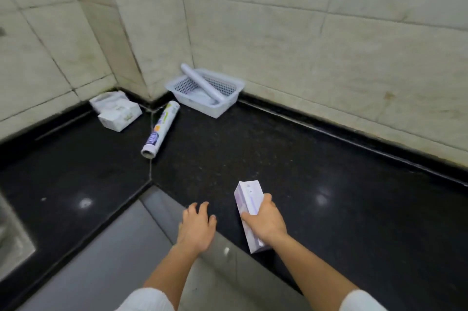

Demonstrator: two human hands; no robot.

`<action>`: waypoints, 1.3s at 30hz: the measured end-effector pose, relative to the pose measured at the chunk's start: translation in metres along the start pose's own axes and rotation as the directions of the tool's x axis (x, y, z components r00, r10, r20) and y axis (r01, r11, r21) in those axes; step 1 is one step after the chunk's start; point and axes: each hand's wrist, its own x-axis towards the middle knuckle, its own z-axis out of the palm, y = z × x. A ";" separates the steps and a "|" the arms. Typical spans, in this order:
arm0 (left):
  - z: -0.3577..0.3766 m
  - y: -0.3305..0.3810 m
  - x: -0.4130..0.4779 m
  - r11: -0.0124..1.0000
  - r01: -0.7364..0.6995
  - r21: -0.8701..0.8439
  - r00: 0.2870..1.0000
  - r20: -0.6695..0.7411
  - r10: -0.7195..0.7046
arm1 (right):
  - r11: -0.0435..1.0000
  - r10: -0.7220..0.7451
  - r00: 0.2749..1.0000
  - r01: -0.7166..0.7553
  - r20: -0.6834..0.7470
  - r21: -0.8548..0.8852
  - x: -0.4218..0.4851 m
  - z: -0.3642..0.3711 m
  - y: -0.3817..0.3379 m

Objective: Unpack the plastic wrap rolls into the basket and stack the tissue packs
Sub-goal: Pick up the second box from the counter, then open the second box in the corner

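Observation:
My right hand (266, 222) grips a long white and lilac carton (249, 199) that lies at the counter's front edge. My left hand (196, 226) hovers empty beside it, fingers spread. At the back, a white perforated basket (228, 105) stands against the wall. A plain white roll (200, 81) leans in it, one end sticking out over the rim. A wrapped roll with a printed label (160, 129) lies on the counter, left of the basket. Two white tissue packs (115, 109) sit in the left corner, one on top of the other.
The black stone counter (304, 171) runs along tiled walls (329, 45) and turns a corner. A raised black ledge edges the wall. A steel sink rim (12, 234) shows at far left. Grey floor lies below the counter front.

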 end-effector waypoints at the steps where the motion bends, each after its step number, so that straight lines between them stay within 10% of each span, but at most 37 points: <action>1: -0.012 -0.014 0.011 1.000 0.016 -0.013 1.000 -0.008 -0.016 | 1.000 -0.014 1.000 0.014 0.018 0.003 0.007 0.010 -0.018; 9: -0.088 -0.055 0.115 0.939 0.060 -0.339 0.997 -0.028 -0.074 | 0.950 -0.127 0.986 0.088 0.113 0.301 0.089 0.038 -0.140; 13: -0.139 -0.047 0.169 0.647 0.209 -0.733 0.976 0.199 -0.089 | 0.793 -0.175 0.968 0.028 0.183 0.608 0.137 0.035 -0.203; 20: -0.208 -0.058 0.244 0.374 0.330 -0.867 0.921 0.382 0.073 | 0.654 -0.354 0.890 0.017 0.287 0.757 0.209 0.034 -0.284; 33: -0.245 -0.078 0.299 0.543 -0.277 -0.793 0.949 -0.138 0.283 | 0.744 -0.541 0.827 0.386 0.152 0.546 0.234 0.034 -0.340; 39: -0.260 -0.091 0.324 0.593 -0.204 -0.779 0.873 0.130 0.471 | 0.850 -0.444 0.874 0.342 0.196 0.401 0.246 -0.009 -0.349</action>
